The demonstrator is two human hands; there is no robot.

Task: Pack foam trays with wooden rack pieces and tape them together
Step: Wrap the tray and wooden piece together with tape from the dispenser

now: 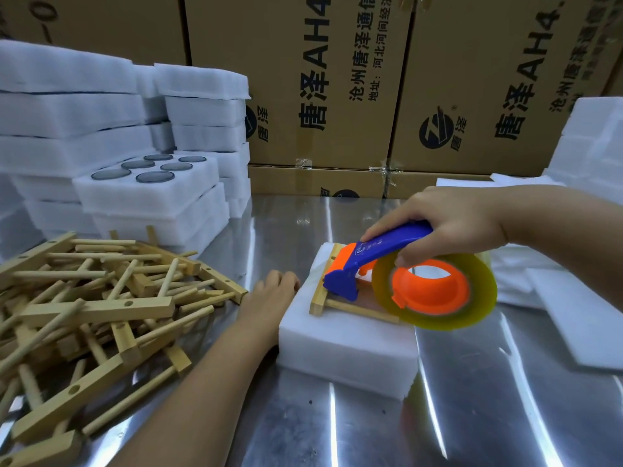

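A white foam tray (340, 345) lies on the metal table in the middle. A wooden rack piece (323, 291) lies on top of it. My right hand (448, 220) grips the blue handle of a tape dispenser (381, 261) with an orange hub and a yellowish tape roll (472, 311). The dispenser's blue head rests on the rack piece near the tray's left side. My left hand (273, 294) presses against the tray's left edge, fingers bent over its corner.
A heap of wooden rack pieces (91, 305) covers the table's left. Stacked foam trays (151, 197) stand behind it, one showing round dark lids (155, 176). Cardboard boxes (330, 96) wall the back. Loose foam sheets (573, 318) lie at the right.
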